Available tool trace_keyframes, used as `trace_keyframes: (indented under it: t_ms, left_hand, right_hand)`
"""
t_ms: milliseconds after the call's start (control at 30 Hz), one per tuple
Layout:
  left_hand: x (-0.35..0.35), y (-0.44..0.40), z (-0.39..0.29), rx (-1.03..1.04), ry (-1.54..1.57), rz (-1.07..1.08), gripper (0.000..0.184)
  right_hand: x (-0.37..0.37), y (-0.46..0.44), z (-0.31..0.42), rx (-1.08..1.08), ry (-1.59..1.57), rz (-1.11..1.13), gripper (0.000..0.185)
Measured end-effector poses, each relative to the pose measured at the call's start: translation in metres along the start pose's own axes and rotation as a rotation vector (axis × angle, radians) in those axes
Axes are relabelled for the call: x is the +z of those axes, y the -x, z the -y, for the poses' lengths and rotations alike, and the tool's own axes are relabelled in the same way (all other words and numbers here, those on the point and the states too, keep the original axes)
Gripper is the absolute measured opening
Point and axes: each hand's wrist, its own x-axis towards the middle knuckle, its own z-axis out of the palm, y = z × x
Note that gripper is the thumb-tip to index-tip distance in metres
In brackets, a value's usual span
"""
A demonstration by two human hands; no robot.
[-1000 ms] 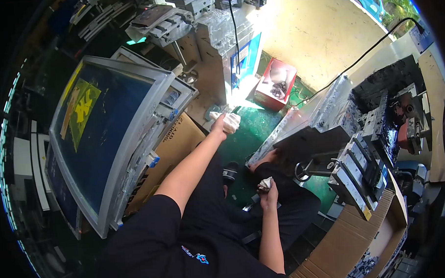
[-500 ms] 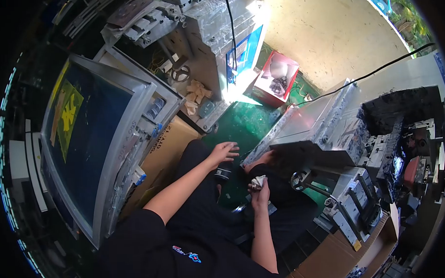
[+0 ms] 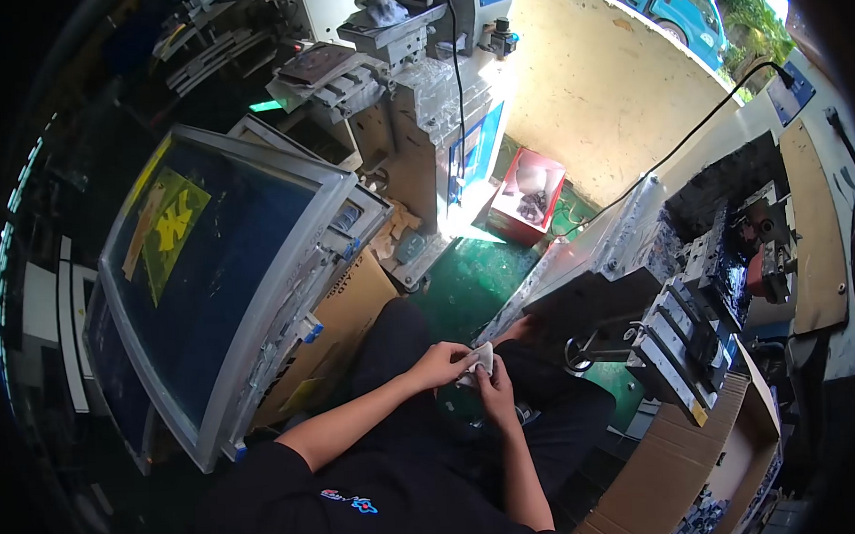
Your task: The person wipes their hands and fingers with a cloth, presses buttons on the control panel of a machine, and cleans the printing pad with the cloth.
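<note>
A small crumpled white rag point(image 3: 485, 356) is in front of me, low between my knees. My left hand point(image 3: 442, 364) pinches one side of it with its fingertips. The fingers of my right hand point(image 3: 495, 395) are closed on its lower edge. Both hands are close together, and parts of the rag are hidden behind the fingers. Whether the rag wraps around anything cannot be made out.
On the left leans a large framed screen point(image 3: 250, 301) with a yellow patch. A cardboard box point(image 3: 362, 293) stands beside it. Ahead is a red box point(image 3: 514, 229) on the green floor point(image 3: 457, 294). Ink-stained machinery point(image 3: 680, 348) and an open carton point(image 3: 660, 466) flank my right.
My left hand has left its place above a dark labelled can and come to the rag, closing on it. My right hand still holds the rag. The view has shifted.
</note>
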Motion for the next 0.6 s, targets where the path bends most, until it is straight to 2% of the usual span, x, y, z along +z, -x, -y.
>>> trace_keyframes:
  t_ms: [100,200,233,333,367,433,467,500,600]
  left_hand:
    - [-0.001,0.021,-0.017,0.081,0.015,0.063,0.04]
    - [0.003,0.046,-0.029,0.167,-0.01,0.079,0.035]
    - [0.006,0.049,-0.023,0.166,0.01,0.044,0.034]
    - [0.009,0.056,-0.017,0.129,0.127,-0.041,0.026]
    - [0.009,0.055,-0.01,0.13,0.154,-0.096,0.025]
    - [0.003,0.056,-0.002,0.141,0.184,-0.176,0.021]
    - [-0.001,0.056,0.002,0.153,0.27,-0.156,0.021]
    - [-0.004,0.056,0.006,0.163,0.359,-0.135,0.021]
    - [-0.009,0.076,-0.009,0.104,0.717,-0.07,0.017]
  right_hand:
    - [-0.002,0.01,0.033,-0.001,-0.034,-0.083,0.027]
    - [0.0,0.016,0.054,0.128,-0.251,-0.12,0.026]
    - [0.0,0.016,0.048,0.062,-0.192,-0.137,0.024]
    - [-0.008,0.029,0.087,0.218,-0.303,-0.061,0.022]
    - [-0.007,0.031,0.079,0.136,-0.326,-0.044,0.02]
    - [-0.013,0.038,0.083,0.141,-0.266,0.053,0.02]
    - [-0.015,0.043,0.084,0.147,-0.234,0.103,0.02]
    - [-0.012,0.047,0.077,0.059,-0.217,0.11,0.021]
    - [-0.011,0.061,0.095,0.124,-0.271,0.159,0.023]
